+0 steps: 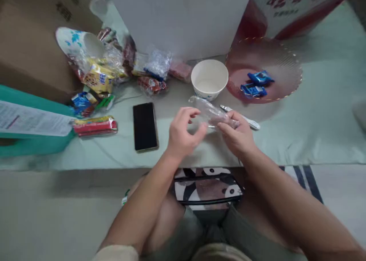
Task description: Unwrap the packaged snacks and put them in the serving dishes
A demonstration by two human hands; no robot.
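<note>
A clear plastic bag is pinched at its gathered end by the thumb and fingers of my right hand. Fingers apart and curved, my left hand is beside the bag's other end and holds nothing. Just behind the bag stands a white paper cup, its visible inside bare. A white-handled knife or peeler lies on the cloth partly under my right hand. To the left of my left hand is a black phone, lying flat.
A pink glass bowl with blue-wrapped snacks is at the back right. Several packaged snacks and a tipped paper cup are heaped at the left. Boxes line the back; a green bag borders the left.
</note>
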